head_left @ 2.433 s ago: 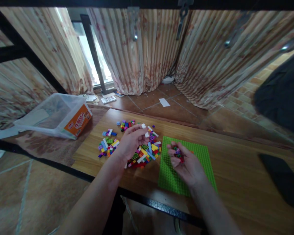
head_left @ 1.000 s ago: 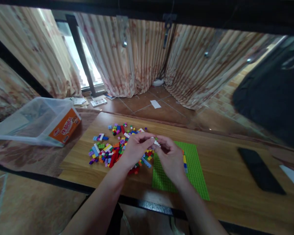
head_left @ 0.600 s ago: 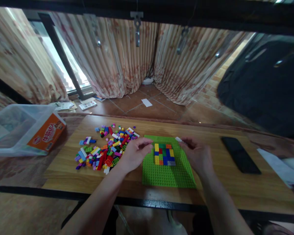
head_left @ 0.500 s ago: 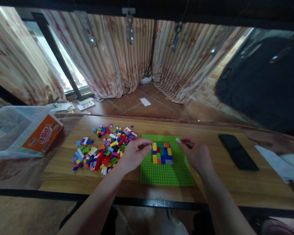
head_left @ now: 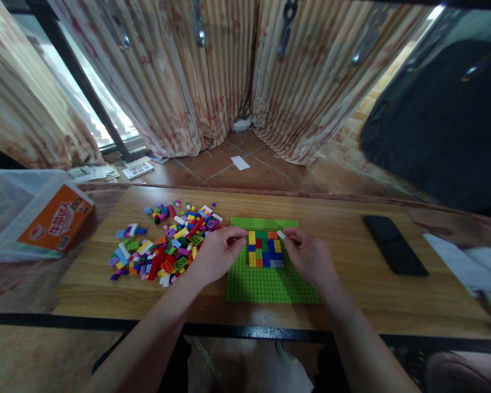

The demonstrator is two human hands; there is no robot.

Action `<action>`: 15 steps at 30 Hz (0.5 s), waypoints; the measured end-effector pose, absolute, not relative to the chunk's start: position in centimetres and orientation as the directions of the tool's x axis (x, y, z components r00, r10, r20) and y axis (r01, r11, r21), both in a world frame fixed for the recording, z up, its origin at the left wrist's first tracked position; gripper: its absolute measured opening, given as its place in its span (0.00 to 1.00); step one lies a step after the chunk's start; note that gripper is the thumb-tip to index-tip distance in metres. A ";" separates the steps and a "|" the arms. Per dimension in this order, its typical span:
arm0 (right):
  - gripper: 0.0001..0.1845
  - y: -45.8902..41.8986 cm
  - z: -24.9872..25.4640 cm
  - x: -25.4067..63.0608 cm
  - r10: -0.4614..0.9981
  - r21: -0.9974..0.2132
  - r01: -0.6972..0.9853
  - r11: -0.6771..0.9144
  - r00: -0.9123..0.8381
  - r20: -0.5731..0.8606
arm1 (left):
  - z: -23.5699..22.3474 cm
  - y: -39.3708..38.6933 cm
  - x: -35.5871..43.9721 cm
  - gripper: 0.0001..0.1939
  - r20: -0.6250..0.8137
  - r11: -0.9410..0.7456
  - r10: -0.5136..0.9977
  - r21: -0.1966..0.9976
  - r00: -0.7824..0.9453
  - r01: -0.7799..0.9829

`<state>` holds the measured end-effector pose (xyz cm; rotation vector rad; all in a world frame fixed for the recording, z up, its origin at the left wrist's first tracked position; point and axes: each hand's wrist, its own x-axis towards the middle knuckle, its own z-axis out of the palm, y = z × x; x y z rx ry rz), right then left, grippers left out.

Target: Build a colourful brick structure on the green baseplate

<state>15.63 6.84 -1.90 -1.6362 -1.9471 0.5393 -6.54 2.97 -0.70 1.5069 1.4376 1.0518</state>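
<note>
Right hand (head_left: 310, 255): thumb and fingertips pinch a small white brick (head_left: 281, 234) at the far right corner of the mosaic (head_left: 265, 252), just beside an orange brick (head_left: 272, 235); whether the white brick touches the mosaic cannot be told. Left hand (head_left: 217, 254): fingers loosely curled, thumb and forefinger parted, the grip slack — the fingertips lie just beside the yellow brick (head_left: 251, 238) at the mosaic's far left corner, contact uncertain. The mosaic, a flat block of yellow, green, orange, red, blue and grey bricks, sits near the middle of a green baseplate (head_left: 265, 288); the right forearm passes over the plate's near right corner.

To the left of the plate, a loose pile (head_left: 175, 244) of mixed bricks is spread on the wooden table (head_left: 352, 305), some with their hollow undersides up. To the right lies a black phone (head_left: 395, 244), with white papers (head_left: 454, 265) farther out.

Beyond the table's left end stands a clear plastic box (head_left: 8, 188) bearing an orange label (head_left: 57, 221). On the tiled floor past the far edge lie a white slip (head_left: 240, 162) and some booklets (head_left: 138, 170); striped curtains (head_left: 213, 82) hang behind — a window (head_left: 76, 82) shows at left.
</note>
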 end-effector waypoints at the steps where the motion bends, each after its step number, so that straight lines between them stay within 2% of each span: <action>1: 0.11 6.8 -1.9 15.6 0.981 -0.614 0.765 0.194 -0.131 0.146 | -0.7 3.0 -6.7 0.08 0.056 -0.057 0.998 0.924 0.013 0.378; 6: 0.12 6.8 -1.6 15.5 0.980 -0.626 0.754 0.200 -0.151 0.130 | -0.8 3.0 -7.1 0.08 0.111 -0.111 0.993 0.839 0.031 0.532; 15: 0.11 7.1 -2.0 15.8 0.986 -0.731 0.666 0.152 -0.158 0.061 | -1.4 2.7 -6.5 0.08 0.158 -0.183 0.982 0.683 0.102 0.707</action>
